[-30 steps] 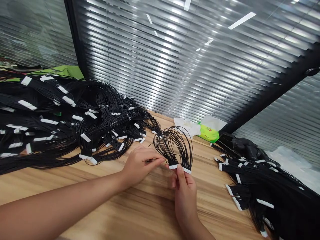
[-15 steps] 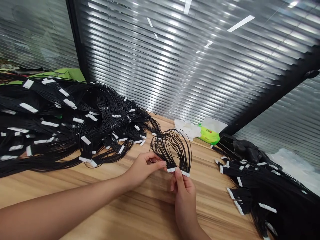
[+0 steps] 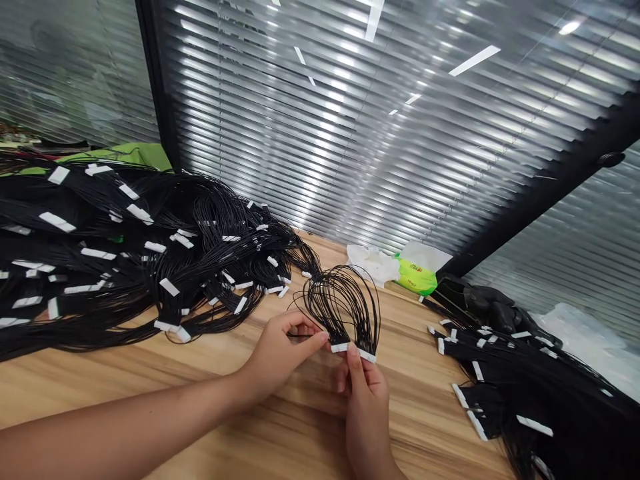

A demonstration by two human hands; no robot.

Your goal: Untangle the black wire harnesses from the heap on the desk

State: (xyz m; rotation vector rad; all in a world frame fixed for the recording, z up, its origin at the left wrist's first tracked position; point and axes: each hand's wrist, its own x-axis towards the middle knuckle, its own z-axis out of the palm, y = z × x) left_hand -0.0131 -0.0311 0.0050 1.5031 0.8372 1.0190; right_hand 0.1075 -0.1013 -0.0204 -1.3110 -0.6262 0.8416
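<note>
A looped black wire harness (image 3: 343,300) with white connectors (image 3: 367,356) at its ends stands up over the wooden table. My right hand (image 3: 367,407) pinches the white connectors between thumb and fingers. Just left of them, my left hand (image 3: 287,347) is closed, thumb against fingertips, at the left end of the connector row. A thin black wire runs into its fingers; the pinched wire end is hidden. Behind and left of my left hand lies a big heap of black wire harnesses (image 3: 200,233) with white connectors.
More black harnesses (image 3: 540,380) lie at the right. A green tissue pack (image 3: 416,275) and crumpled white tissue (image 3: 373,263) rest at the table's (image 3: 260,440) back edge. Beyond them is a window with blinds (image 3: 320,120). Clear plastic (image 3: 585,333) and a black object (image 3: 493,303) are at the right back.
The view has shifted slightly. Both hands keep their grip near the connectors. A thin wire now bows out to the left of the loop, above my left hand.
</note>
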